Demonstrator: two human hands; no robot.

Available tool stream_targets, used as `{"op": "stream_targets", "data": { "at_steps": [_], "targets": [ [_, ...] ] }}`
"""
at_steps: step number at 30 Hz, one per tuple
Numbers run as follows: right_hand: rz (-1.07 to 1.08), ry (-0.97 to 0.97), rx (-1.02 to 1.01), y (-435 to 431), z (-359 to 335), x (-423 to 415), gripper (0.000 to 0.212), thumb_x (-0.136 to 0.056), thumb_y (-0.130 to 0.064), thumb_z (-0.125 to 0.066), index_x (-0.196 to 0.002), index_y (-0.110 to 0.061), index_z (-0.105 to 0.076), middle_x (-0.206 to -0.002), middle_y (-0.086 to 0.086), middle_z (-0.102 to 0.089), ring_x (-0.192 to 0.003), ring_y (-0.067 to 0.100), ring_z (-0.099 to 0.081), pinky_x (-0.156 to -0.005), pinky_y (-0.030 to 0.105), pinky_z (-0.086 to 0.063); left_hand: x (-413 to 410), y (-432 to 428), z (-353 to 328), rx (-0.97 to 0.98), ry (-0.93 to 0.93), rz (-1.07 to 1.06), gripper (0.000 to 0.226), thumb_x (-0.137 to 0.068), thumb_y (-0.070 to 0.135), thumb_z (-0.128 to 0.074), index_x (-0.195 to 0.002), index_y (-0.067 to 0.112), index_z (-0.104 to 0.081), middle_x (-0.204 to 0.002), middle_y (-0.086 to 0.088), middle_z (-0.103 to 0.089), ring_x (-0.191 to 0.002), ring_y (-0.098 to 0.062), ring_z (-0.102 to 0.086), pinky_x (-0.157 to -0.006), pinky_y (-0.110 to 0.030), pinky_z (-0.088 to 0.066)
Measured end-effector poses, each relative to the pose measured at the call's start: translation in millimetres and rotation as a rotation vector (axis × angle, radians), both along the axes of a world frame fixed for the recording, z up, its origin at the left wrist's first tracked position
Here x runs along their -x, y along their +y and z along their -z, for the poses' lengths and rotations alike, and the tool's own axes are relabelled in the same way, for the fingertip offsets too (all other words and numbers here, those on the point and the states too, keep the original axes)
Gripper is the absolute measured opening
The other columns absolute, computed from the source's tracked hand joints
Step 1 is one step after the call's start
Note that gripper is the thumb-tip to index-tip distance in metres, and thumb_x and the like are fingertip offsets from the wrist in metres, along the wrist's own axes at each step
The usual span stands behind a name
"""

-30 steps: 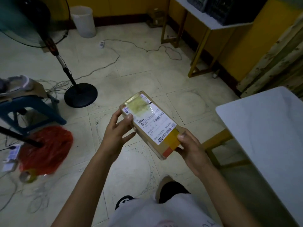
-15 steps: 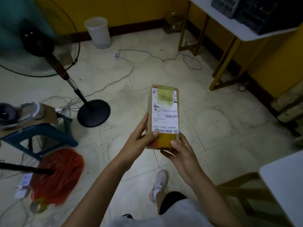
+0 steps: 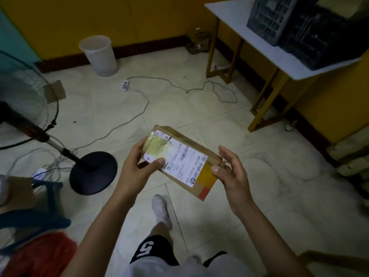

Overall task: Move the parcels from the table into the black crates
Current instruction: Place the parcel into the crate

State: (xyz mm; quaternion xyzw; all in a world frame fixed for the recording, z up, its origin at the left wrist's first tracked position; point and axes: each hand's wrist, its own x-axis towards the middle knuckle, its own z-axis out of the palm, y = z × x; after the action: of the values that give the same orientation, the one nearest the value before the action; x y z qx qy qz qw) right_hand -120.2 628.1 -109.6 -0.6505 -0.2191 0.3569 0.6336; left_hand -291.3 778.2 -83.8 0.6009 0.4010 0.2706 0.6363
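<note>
- Currently, left grip (image 3: 133, 172) pinches the parcel (image 3: 186, 159) at its left end, thumb on the label (image 3: 175, 154).
- Right grip (image 3: 233, 176) spread loosely; thumb touches the parcel's right end.
- Parcel held above the floor (image 3: 199, 100), label up.
- Black crates (image 3: 299, 27) stand on the desk (image 3: 229, 15), well beyond the parcel, to its right.

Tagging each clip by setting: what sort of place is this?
Probably a small indoor workroom used for sorting parcels, not a warehouse: black crates on a white table against a yellow wall, a standing fan and loose cables on the tiled floor, and a labelled parcel being carried.
</note>
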Motion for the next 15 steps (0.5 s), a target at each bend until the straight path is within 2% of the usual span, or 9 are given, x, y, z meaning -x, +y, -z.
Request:
{"op": "stream_targets", "data": {
  "at_steps": [2, 4, 7, 10, 12, 15],
  "targets": [
    [0.157, 0.026, -0.004, 36.3, 2.8, -23.9, 0.066, -0.067, -0.045, -0.072, -0.128, -0.035, -0.05, -0.127, -0.014, -0.054, -0.112, 0.01, -0.06, -0.086, 0.031, -0.056, -28.6, 34.9, 7.6, -0.016, 0.01, 0.025, 0.041, -0.086, 0.015, -0.066, -0.112, 0.044, -0.052, -0.113, 0.005, -0.063, -0.098, -0.007, -0.065, -0.073, -0.02, -0.053],
    [0.343, 0.053, 0.012, 78.6, 6.6, -49.7, 0.048, -0.076, -0.039, -0.074, -0.119, -0.033, -0.054, -0.129, -0.003, -0.054, -0.113, 0.016, -0.06, -0.09, 0.039, -0.055, -59.9, 76.5, 15.8, -0.007, 0.029, 0.023, 0.029, -0.089, 0.022, -0.063, -0.11, 0.041, -0.056, -0.109, 0.006, -0.066, -0.096, -0.008, -0.064, -0.077, -0.026, -0.052],
    [0.557, 0.135, 0.076, 144.6, 7.7, -86.8, 0.027, -0.083, -0.039, -0.069, -0.103, -0.025, -0.057, -0.118, 0.007, -0.062, -0.104, 0.023, -0.064, -0.088, 0.043, -0.056, -107.6, 144.5, 20.2, 0.021, 0.068, 0.019, 0.02, -0.091, 0.03, -0.06, -0.111, 0.029, -0.061, -0.102, 0.004, -0.067, -0.086, -0.012, -0.065, -0.071, -0.026, -0.051],
    [0.596, 0.211, 0.107, 202.3, 3.9, -117.9, 0.016, -0.088, -0.04, -0.062, -0.095, -0.026, -0.059, -0.106, 0.008, -0.068, -0.098, 0.024, -0.067, -0.088, 0.044, -0.055, -150.8, 207.4, 15.7, 0.003, 0.089, 0.02, 0.006, -0.092, 0.03, -0.058, -0.095, 0.031, -0.063, -0.093, 0.009, -0.066, -0.08, -0.012, -0.06, -0.064, -0.025, -0.046],
    [0.571, 0.226, 0.108, 235.4, -4.4, -140.1, 0.017, -0.092, -0.041, -0.055, -0.101, -0.028, -0.061, -0.109, 0.005, -0.068, -0.103, 0.022, -0.065, -0.086, 0.04, -0.054, -179.9, 247.2, 6.2, -0.027, 0.08, 0.037, 0.013, -0.094, 0.028, -0.054, -0.09, 0.031, -0.065, -0.09, 0.014, -0.066, -0.079, -0.005, -0.059, -0.067, -0.023, -0.045],
    [0.548, 0.304, 0.021, 272.8, -14.4, -168.2, 0.036, -0.092, -0.047, -0.05, -0.119, -0.026, -0.063, -0.114, 0.002, -0.069, -0.107, 0.019, -0.064, -0.084, 0.036, -0.052, -218.1, 296.4, -4.1, -0.078, 0.061, 0.086, 0.022, -0.097, 0.024, -0.049, -0.09, 0.028, -0.069, -0.087, 0.016, -0.07, -0.08, 0.004, -0.061, -0.074, -0.022, -0.048]
  ]
}}
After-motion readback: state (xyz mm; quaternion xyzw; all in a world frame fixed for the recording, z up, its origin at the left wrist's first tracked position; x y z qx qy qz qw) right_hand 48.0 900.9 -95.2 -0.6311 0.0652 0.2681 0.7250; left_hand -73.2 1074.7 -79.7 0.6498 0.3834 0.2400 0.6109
